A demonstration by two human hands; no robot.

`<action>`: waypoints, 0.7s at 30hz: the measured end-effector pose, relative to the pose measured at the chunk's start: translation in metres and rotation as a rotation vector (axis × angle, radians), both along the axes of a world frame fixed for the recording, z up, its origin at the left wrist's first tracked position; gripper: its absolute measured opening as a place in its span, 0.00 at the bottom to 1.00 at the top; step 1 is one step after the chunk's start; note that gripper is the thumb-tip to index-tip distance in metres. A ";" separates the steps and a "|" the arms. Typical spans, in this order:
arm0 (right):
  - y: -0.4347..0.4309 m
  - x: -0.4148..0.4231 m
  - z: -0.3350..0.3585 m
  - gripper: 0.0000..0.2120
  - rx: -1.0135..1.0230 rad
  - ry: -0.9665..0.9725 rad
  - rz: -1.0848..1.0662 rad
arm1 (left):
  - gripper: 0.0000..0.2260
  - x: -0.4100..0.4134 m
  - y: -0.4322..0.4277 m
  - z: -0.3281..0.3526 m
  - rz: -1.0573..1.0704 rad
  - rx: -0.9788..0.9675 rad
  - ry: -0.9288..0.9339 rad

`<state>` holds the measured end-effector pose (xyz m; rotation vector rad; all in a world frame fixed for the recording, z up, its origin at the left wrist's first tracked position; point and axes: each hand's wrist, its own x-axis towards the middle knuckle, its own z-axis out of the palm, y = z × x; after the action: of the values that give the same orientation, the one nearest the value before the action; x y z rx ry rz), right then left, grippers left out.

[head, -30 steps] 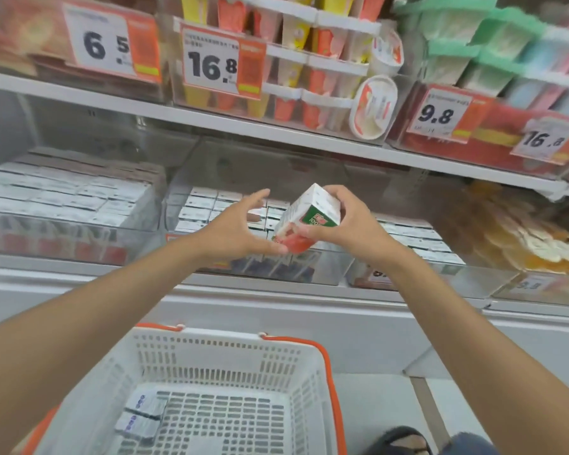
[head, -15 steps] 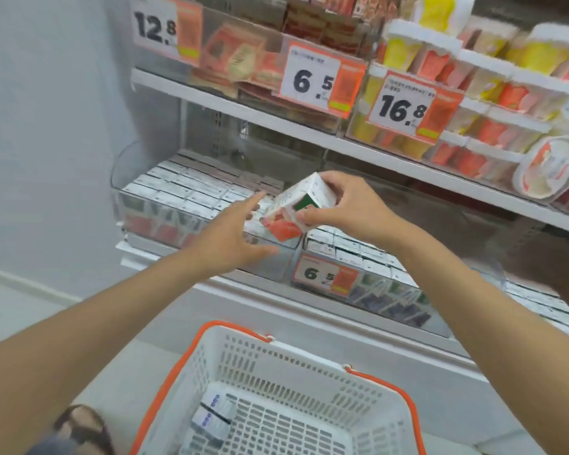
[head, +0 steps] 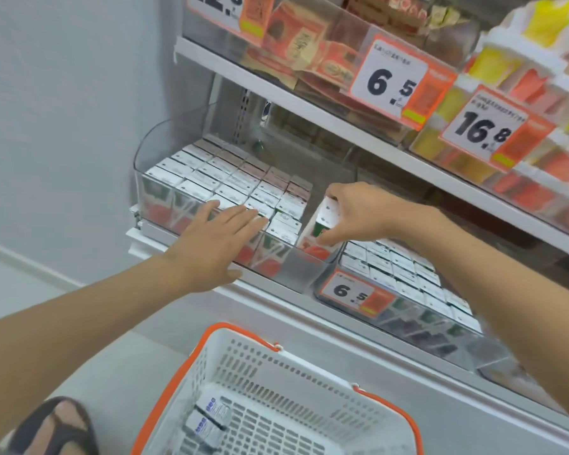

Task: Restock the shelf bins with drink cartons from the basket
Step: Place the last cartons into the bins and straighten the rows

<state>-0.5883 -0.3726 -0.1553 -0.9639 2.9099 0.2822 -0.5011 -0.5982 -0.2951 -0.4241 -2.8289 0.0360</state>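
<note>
The carton (head: 324, 221) that was held up in mid-air between both hands a second ago has now dropped into the clear bin (head: 296, 277) at the centre of the frame. Its red base already sits below the rim, behind the front wall, in the open gap at the bin's right end. The right hand (head: 368, 211) alone carries it, clamped over the white top with the thumb on the near face, and the carton leans a little to the left. The left hand (head: 211, 247) has let go and moved to the left of the carton. It now lies flat, fingers straight and together, on the tops of the packed cartons (head: 230, 182), probably steadying the row or pressing it leftward to keep the gap open. The placement therefore looks nearly done, and what seems to remain is seating the carton upright and releasing it (whether its base touches the bin floor yet I cannot tell). The gap looks wide enough for more than this one. In the white basket (head: 243, 333) at the bottom of the frame a few cartons (head: 207, 421) lie on their sides at the left, as before, so more trips remain. Just right of this bin, the neighbouring bin with the 6.5 price tag (head: 352, 292) looks fully packed.
</note>
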 end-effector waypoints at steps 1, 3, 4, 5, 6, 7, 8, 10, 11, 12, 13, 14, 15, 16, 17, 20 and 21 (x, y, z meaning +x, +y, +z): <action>-0.001 -0.001 -0.005 0.25 0.004 -0.041 0.002 | 0.43 0.000 0.000 -0.001 0.004 0.003 0.003; -0.003 -0.006 -0.012 0.26 0.044 -0.125 -0.013 | 0.43 0.000 0.003 -0.003 0.014 0.000 0.004; -0.006 -0.009 -0.014 0.29 0.088 -0.145 -0.015 | 0.43 0.000 0.004 -0.004 0.021 -0.006 0.007; -0.009 -0.013 -0.015 0.31 0.134 -0.160 -0.015 | 0.43 0.000 0.005 -0.006 0.028 -0.013 0.011; -0.012 -0.016 -0.015 0.34 0.176 -0.187 -0.022 | 0.43 0.000 0.005 -0.006 0.035 -0.020 0.015; -0.016 -0.020 -0.016 0.37 0.208 -0.229 -0.033 | 0.43 0.000 0.006 -0.007 0.038 -0.026 0.021; -0.019 -0.023 -0.016 0.39 0.231 -0.282 -0.045 | 0.43 0.000 0.006 -0.008 0.039 -0.030 0.031; -0.027 -0.029 -0.018 0.43 0.263 -0.389 -0.063 | 0.43 0.002 0.005 -0.009 0.039 -0.034 0.050; -0.030 -0.031 -0.019 0.44 0.277 -0.432 -0.065 | 0.43 0.002 0.006 -0.009 0.041 -0.036 0.054; -0.033 -0.033 -0.021 0.46 0.296 -0.464 -0.072 | 0.43 0.003 0.006 -0.010 0.043 -0.043 0.053; -0.035 -0.034 -0.023 0.48 0.309 -0.481 -0.084 | 0.43 0.002 0.007 -0.011 0.045 -0.055 0.053; -0.036 -0.036 -0.025 0.49 0.319 -0.484 -0.099 | 0.43 0.001 0.008 -0.012 0.049 -0.066 0.056; -0.037 -0.038 -0.027 0.50 0.324 -0.482 -0.113 | 0.43 0.001 0.009 -0.013 0.055 -0.073 0.058; -0.037 -0.038 -0.028 0.51 0.337 -0.480 -0.122 | 0.43 0.001 0.009 -0.014 0.057 -0.077 0.061; -0.037 -0.039 -0.028 0.55 0.356 -0.476 -0.122 | 0.43 0.001 0.008 -0.015 0.054 -0.080 0.064; -0.035 -0.035 -0.027 0.65 0.390 -0.474 -0.123 | 0.44 0.002 0.007 -0.013 0.052 -0.078 0.065; -0.036 -0.032 -0.026 0.63 0.370 -0.484 -0.136 | 0.44 0.003 0.008 -0.011 0.057 -0.077 0.057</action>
<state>-0.6205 -0.4084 -0.1818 -0.6593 2.3569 0.4803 -0.4982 -0.5902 -0.3065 -0.3529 -2.7897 0.1666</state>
